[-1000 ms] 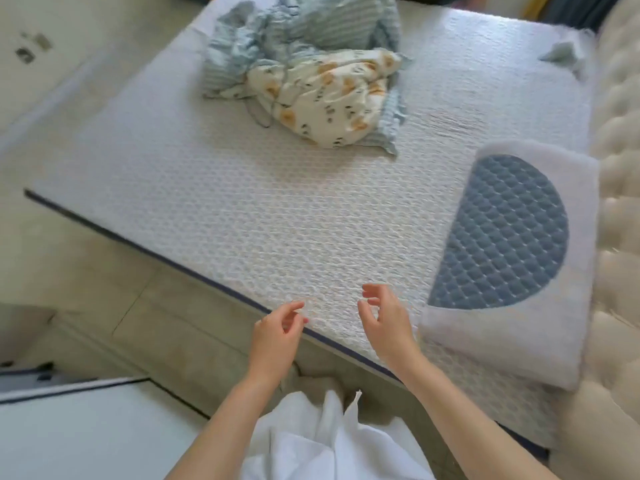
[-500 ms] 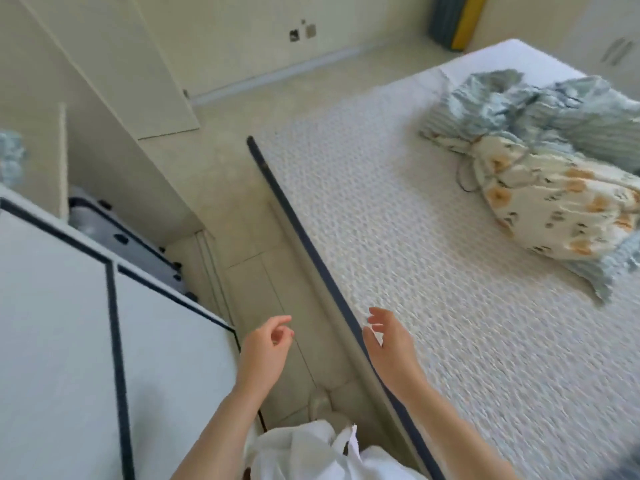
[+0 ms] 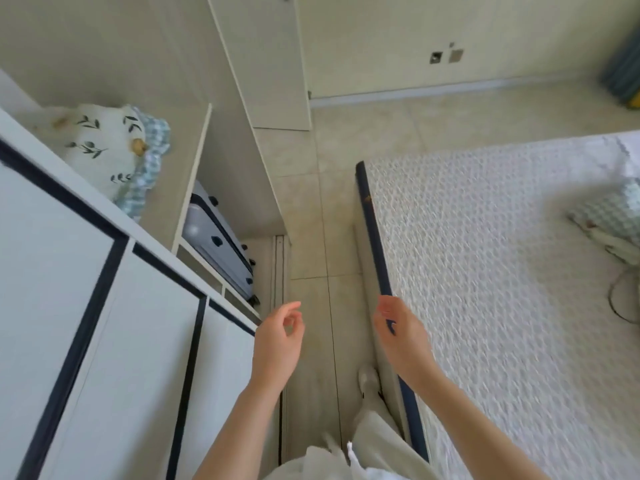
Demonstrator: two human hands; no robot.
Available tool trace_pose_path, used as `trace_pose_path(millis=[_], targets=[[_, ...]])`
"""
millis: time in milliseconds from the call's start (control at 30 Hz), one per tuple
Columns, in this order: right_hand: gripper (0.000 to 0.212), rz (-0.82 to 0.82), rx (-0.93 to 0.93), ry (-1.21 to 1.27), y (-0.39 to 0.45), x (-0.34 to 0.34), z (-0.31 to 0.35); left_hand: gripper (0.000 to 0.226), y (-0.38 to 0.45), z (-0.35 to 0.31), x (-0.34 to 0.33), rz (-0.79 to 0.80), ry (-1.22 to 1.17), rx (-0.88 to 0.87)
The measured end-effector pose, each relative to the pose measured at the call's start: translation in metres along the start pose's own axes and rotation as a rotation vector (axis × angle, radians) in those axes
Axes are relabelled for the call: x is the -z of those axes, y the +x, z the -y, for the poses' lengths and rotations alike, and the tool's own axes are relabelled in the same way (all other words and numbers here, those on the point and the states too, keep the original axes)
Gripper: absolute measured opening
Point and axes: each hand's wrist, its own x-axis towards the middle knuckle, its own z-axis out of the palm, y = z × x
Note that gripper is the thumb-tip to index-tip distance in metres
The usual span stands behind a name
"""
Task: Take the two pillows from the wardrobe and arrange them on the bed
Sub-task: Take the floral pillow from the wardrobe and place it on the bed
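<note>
Standing between wardrobe (image 3: pixel 194 174) and bed (image 3: pixel 502 306), both hands, left (image 3: pixel 277 344) and right (image 3: pixel 403 341), hang apart, holding nothing. One pillow (image 3: pixel 107 150) waits on the upper-left shelf, unfetched; no arranged pillow shows on the bed.

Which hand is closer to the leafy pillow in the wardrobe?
Left. The left hand is empty and sits beside the wardrobe, on the leafy pillow's side. The right hand hovers by the bed.

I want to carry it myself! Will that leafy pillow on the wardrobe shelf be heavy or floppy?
The pillow looks puffy and rounded, so probably light and squashy. Its ruffled checked edge droops, so it may sag when grabbed by one corner.
</note>
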Motion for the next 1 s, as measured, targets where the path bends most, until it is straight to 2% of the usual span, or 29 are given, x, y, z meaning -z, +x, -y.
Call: trace_pose_path(millis=[267, 467, 733, 1000], targets=[[0.031, 0.172, 0.2, -0.064, 0.139, 0.016, 0.065, 0.037, 0.093, -0.047, 0.009, -0.265, -0.06, 0.101], [0.032, 0.302, 0.402, -0.123, 0.234, 0.0, 0.135, 0.037, 0.166, -0.071, 0.034, -0.53, -0.02, 0.148], [0.035, 0.416, 0.686, -0.238, 0.331, -0.077, 0.238, 0.045, 0.269, -0.06, 0.093, -0.814, 0.068, 0.162], [0.037, 0.569, 0.872, -0.322, 0.39, -0.178, 0.336, 0.049, 0.325, -0.03, 0.137, -0.869, 0.065, 0.353]])
